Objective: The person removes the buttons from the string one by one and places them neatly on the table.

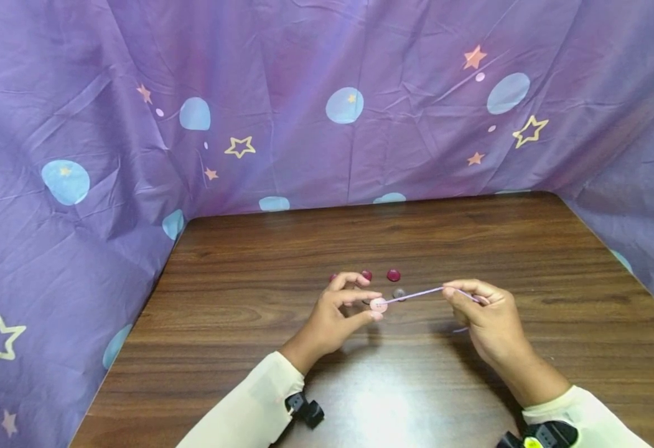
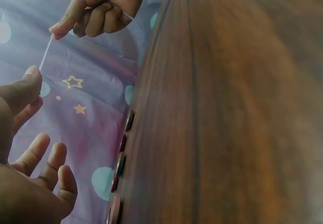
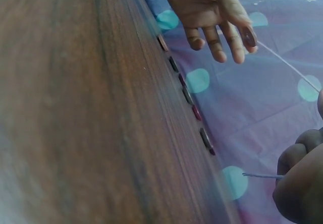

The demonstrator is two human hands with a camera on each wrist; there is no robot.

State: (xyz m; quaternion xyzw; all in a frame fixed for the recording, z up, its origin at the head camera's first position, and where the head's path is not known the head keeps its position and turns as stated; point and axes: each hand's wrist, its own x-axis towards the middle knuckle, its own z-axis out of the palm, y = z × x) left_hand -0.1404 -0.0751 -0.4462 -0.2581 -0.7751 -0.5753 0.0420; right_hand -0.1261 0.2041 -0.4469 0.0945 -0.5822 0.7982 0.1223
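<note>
My left hand pinches a round pink button by its edge, between thumb and index finger, above the table. The other fingers are spread. A thin purple string runs from the button to my right hand, where thumb and index finger pinch it. The string looks taut between the hands. In the right wrist view its loose end sticks out from under the curled fingers, and the button appears dark, seen nearly edge-on. How the string passes through the button is too small to tell.
On the wooden table just beyond the left hand lie several loose buttons, among them a dark red button, another red button and a grey button. The left hand partly hides some. A purple patterned cloth hangs around the table.
</note>
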